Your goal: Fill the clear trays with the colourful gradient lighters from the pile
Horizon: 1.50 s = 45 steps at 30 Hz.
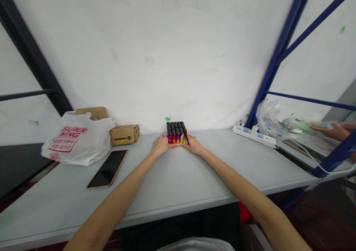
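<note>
A block of small upright cylinders (177,131) stands against the wall at the back of the table, in close rows. Their tops are black and their bodies pink, red, orange and yellow; the exact kind is too small to tell. At its left front corner my left hand (162,144) grips the block, the thumb lying along the lower front edge. On the opposite side my right hand (194,144) holds it the same way, its thumb pointing inward. The two thumbs nearly meet below the front row. My outer fingers are partly hidden beside the block.
Left of my arms lie a phone (108,168), a small cardboard box (125,135) and a white plastic bag (79,139). A power strip (254,136) sits at the right by a blue shelf post (268,73). Beyond it, another person's hand (335,131) is near clear plastic packaging (269,115).
</note>
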Tool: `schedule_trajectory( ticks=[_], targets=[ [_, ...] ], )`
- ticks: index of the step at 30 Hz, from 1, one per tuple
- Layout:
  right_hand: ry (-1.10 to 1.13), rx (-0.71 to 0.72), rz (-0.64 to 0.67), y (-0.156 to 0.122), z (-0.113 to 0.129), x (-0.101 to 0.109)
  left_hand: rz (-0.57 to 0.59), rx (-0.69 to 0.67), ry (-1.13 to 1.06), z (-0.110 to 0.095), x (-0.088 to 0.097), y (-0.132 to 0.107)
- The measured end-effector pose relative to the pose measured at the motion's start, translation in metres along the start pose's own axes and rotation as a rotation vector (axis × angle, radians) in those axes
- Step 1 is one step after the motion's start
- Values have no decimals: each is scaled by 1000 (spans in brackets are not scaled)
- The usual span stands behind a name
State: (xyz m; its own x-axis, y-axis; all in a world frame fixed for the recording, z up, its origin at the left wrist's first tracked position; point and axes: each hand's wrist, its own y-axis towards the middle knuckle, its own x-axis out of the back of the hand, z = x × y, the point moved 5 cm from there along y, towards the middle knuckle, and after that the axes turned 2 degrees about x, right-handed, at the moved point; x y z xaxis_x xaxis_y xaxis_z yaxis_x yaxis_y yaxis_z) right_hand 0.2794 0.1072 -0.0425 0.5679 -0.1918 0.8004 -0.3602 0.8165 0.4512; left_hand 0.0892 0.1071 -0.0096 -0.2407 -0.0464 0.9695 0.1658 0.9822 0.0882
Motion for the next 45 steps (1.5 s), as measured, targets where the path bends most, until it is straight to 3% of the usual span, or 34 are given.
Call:
schedule_trajectory(
  ticks=[30,35,42,45],
  targets=[
    [157,-82,8,3,12,11,-29,-51,-144,13,-4,12],
    [241,-37,31,-13,21,15,-22,-89,-187,13,-3,-3],
    [235,-8,82,-59,52,31,2,-225,-303,8,-6,-48],
    [289,17,71,-72,62,36,-14,-191,-281,5,-5,-61]
  ],
)
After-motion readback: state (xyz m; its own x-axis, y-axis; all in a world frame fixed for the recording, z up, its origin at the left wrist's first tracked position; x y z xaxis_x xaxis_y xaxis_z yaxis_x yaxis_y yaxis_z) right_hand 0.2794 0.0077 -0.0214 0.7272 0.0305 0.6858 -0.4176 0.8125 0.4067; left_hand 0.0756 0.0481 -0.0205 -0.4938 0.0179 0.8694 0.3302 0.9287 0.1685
